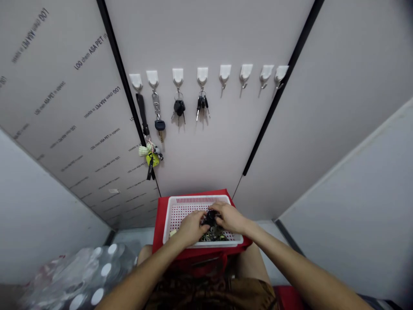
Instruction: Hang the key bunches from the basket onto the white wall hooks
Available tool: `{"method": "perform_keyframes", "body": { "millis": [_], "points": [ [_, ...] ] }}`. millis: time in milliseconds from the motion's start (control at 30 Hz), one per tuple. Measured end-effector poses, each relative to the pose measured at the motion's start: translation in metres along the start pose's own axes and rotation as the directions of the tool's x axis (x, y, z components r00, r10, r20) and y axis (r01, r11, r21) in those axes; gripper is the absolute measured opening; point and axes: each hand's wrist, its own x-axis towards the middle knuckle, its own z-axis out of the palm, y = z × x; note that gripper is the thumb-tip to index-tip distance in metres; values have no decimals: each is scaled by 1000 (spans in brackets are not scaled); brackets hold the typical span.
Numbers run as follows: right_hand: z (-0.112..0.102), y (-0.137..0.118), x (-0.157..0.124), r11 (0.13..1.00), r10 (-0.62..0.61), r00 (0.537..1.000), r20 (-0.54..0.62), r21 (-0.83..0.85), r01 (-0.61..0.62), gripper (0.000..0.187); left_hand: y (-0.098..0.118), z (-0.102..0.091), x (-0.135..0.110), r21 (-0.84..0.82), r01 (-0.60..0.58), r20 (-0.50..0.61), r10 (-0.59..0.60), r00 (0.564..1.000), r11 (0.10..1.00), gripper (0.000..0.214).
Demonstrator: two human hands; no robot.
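Note:
A white perforated basket holds a heap of keys and metal rings. Inside it, my left hand curls its fingers against the left side of a dark bunch of keys. From the right, my right hand bends its fingers over that same bunch. The fingers partly cover the keys, so their single shapes are hard to make out. A small pale yellowish piece lies in the basket's left front corner, beside my left wrist.
The basket sits on a red box over my lap. White hooks line the wall; the left ones carry a black strap with charms, a single key and key bunches. Wrapped bottles stand at lower left.

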Motion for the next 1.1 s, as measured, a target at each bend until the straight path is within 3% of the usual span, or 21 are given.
{"method": "perform_keyframes", "body": {
  "millis": [100, 300, 433, 533, 600, 700, 867, 967, 1100],
  "points": [
    [3, 0, 0, 997, 12, 1000, 9, -77, -11, 32, 4, 3, 1, 2, 28, 13, -28, 1000, 1000, 37],
    [13, -4, 9, 985, 133, 988, -80, -100, -141, 21, -2, 6, 8, -81, 116, 34, -114, 993, 990, 19],
    [19, -3, 11, 996, 86, 994, -74, -23, -88, 11, -8, 11, 7, -189, 137, 44, -131, 990, 972, 15],
    [13, -4, 11, 988, 96, 984, -152, 137, -75, 10, -8, 10, 7, -272, 155, -5, -162, 987, 950, 19],
    [5, -6, 13, 933, 162, 970, -182, 347, -91, 10, -5, 5, 10, -352, 133, -82, -172, 982, 927, 28],
    [-12, -12, 20, 740, 268, 952, -145, 664, -107, 12, 6, -8, 21, -485, -6, -187, -97, 977, 875, 41],
    [-42, -22, 32, 511, 344, 926, -157, 858, -44, 16, 28, -29, 43, -678, -156, -203, 21, 979, 718, 24],
    [-63, -25, 39, 465, 400, 897, -187, 885, -23, 18, 38, -38, 54, -782, -91, -165, -63, 984, 617, 18],
    [-102, -27, 51, 516, 403, 870, -283, 855, 39, 16, 56, -62, 68, -822, -77, -206, -167, 964, 565, 20]
  ]
}}
